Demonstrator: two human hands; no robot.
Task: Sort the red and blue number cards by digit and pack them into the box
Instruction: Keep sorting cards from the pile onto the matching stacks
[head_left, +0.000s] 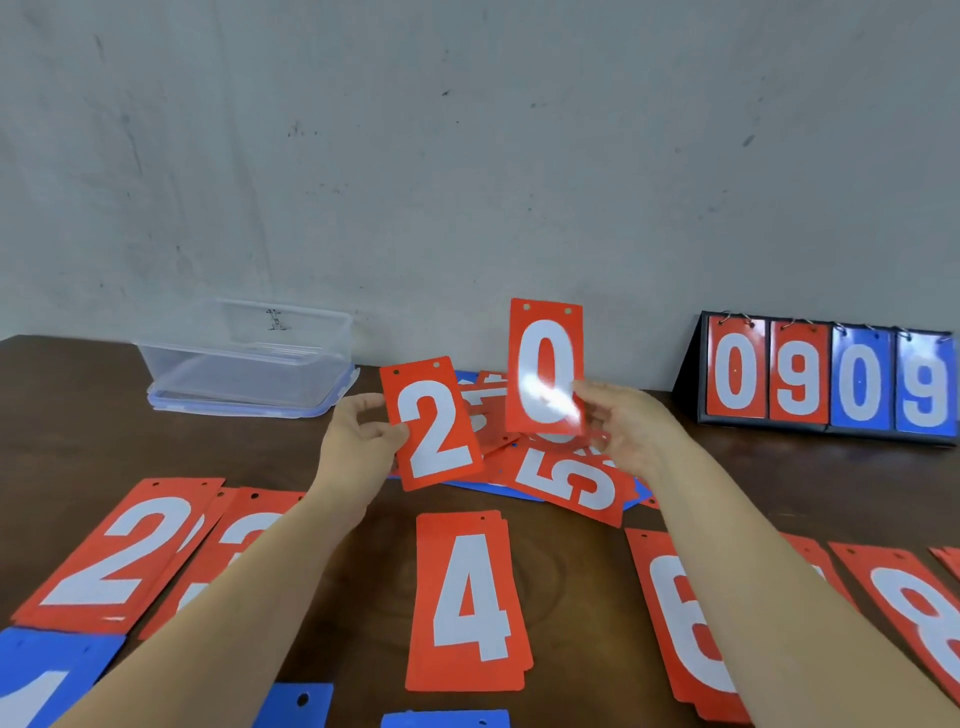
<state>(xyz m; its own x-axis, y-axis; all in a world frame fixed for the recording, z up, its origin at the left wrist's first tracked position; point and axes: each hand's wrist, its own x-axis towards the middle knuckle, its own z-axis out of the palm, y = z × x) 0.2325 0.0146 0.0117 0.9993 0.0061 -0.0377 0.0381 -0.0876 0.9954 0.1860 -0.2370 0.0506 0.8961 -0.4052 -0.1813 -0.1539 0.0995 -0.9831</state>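
My left hand (358, 434) pinches a red card with a white 2 (434, 423) by its left edge, held up above the table. My right hand (626, 426) pinches a red card with a white 0 (545, 366) by its lower right edge, held upright. Under both hands lies a loose pile of red and blue cards (566, 475), a red 5 on top. Sorted red cards lie in a near row: the 2 stack (124, 556), a stack partly hidden by my left arm (249, 525), the 4 stack (467, 603), the 6 stack (680, 613), the 8 stack (914, 613). The clear plastic box (249, 358) stands empty at back left.
A black tabletop scoreboard (826, 376) showing 0 9 0 9 stands at the back right against the wall. Blue cards lie at the near edge: one at the left (47, 675), others at the bottom centre (296, 706). The brown table (78, 415) runs up to a grey wall.
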